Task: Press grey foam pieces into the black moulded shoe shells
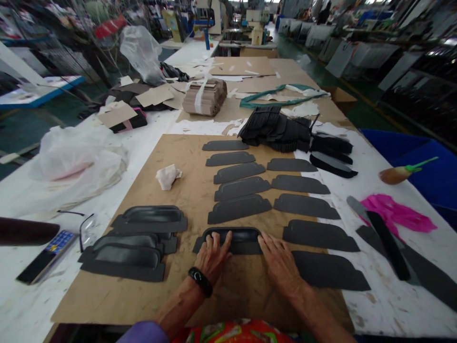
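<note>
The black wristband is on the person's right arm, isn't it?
No, the black wristband is on the left arm, not the right; the head view shows it.

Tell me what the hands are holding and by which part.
Nothing is gripped: the left hand and right hand press flat on either end of a dark moulded panel.

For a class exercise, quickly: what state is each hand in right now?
Left hand: open, lying flat on the dark moulded piece, not gripping.
Right hand: open, touching that piece's right end, not gripping.
</note>
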Tool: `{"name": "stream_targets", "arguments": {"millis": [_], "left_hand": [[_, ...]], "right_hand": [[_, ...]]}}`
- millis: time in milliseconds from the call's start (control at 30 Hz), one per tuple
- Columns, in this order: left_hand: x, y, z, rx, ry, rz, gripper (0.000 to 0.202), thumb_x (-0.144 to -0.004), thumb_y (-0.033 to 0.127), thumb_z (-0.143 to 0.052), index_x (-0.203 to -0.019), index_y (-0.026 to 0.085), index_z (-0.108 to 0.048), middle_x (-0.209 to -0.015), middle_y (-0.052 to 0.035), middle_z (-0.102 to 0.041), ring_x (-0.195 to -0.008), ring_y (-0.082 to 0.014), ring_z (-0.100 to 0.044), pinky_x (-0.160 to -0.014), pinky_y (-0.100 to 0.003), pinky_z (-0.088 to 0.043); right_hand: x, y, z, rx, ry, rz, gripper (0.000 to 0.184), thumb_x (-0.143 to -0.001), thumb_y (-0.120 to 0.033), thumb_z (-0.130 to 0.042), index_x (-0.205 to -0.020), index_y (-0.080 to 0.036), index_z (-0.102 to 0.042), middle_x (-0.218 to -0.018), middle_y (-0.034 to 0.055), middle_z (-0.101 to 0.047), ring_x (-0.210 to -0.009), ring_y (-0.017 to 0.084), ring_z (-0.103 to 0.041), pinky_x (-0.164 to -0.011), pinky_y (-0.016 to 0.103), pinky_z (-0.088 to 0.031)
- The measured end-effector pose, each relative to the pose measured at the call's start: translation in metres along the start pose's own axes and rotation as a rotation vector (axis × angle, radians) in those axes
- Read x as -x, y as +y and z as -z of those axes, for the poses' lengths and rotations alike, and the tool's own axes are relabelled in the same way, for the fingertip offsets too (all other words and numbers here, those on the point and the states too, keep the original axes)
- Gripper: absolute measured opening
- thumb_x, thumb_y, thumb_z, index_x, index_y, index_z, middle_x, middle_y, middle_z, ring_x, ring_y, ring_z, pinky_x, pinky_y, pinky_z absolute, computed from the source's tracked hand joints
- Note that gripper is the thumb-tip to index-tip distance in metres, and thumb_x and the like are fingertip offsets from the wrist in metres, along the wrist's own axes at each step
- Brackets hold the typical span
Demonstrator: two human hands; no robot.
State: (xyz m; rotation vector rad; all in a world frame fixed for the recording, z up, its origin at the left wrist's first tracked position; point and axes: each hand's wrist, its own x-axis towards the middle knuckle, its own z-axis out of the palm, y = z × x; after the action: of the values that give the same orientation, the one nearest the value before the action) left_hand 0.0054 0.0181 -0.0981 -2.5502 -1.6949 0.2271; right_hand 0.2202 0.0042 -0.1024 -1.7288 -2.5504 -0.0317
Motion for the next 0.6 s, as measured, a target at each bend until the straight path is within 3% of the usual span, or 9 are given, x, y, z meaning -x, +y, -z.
{"name": "stream_targets", "arguments": {"millis": [100,233,333,467,600], "left_hand": [[0.000,0.001,-0.001,-0.012,-0.004,-0.006,0.053,-0.082,0.030,-0.055,-0.132,0.023,-0.039,-0.110,-0.0201,-0.050,-0.094,-0.0309,-0.054,-0.071,-0.038,-0.047],[0.002,0.002,-0.004,-0.018,0.000,-0.007,0.053,-0.083,0.030,-0.054,-0.133,0.022,-0.039,-0.111,-0.0206,-0.050,-0.097,-0.0320,-0.053,-0.073,-0.038,-0.046],[0.004,0.002,-0.006,-0.021,0.006,0.001,0.052,-0.083,0.029,-0.054,-0.132,0.022,-0.039,-0.113,-0.0214,-0.050,-0.099,-0.0333,-0.053,-0.074,-0.039,-0.046],[0.003,0.003,-0.007,-0.006,0.019,0.000,0.052,-0.082,0.027,-0.055,-0.132,0.022,-0.040,-0.113,-0.0224,-0.051,-0.100,-0.0344,-0.054,-0.075,-0.040,-0.047],[0.003,0.003,-0.005,0.026,0.037,0.016,0.054,-0.081,0.026,-0.057,-0.132,0.020,-0.039,-0.112,-0.0230,-0.052,-0.100,-0.0356,-0.054,-0.072,-0.041,-0.047]], "right_hand": [[-0.002,0.003,0.013,-0.051,0.007,-0.136,0.047,-0.081,-0.004,-0.036,-0.118,-0.025,-0.056,-0.129,0.0037,-0.048,-0.109,0.020,-0.048,-0.089,0.036,-0.038],[-0.007,-0.005,0.021,-0.059,0.072,-0.242,0.045,-0.085,-0.006,-0.030,-0.122,-0.017,-0.053,-0.130,0.0047,-0.047,-0.110,0.020,-0.047,-0.090,0.035,-0.037],[-0.019,-0.020,0.020,-0.097,0.067,-0.165,0.048,-0.084,-0.005,-0.026,-0.125,-0.014,-0.050,-0.134,0.0054,-0.043,-0.118,0.020,-0.041,-0.095,0.035,-0.034],[-0.036,-0.037,0.010,-0.156,-0.086,0.073,0.049,-0.084,-0.010,-0.032,-0.131,-0.018,-0.043,-0.139,0.0036,-0.037,-0.126,0.019,-0.033,-0.102,0.038,-0.026],[-0.030,-0.024,0.007,-0.093,-0.192,-0.053,0.056,-0.079,-0.004,-0.033,-0.129,-0.028,-0.045,-0.138,0.0021,-0.037,-0.127,0.023,-0.033,-0.100,0.045,-0.025]]}}
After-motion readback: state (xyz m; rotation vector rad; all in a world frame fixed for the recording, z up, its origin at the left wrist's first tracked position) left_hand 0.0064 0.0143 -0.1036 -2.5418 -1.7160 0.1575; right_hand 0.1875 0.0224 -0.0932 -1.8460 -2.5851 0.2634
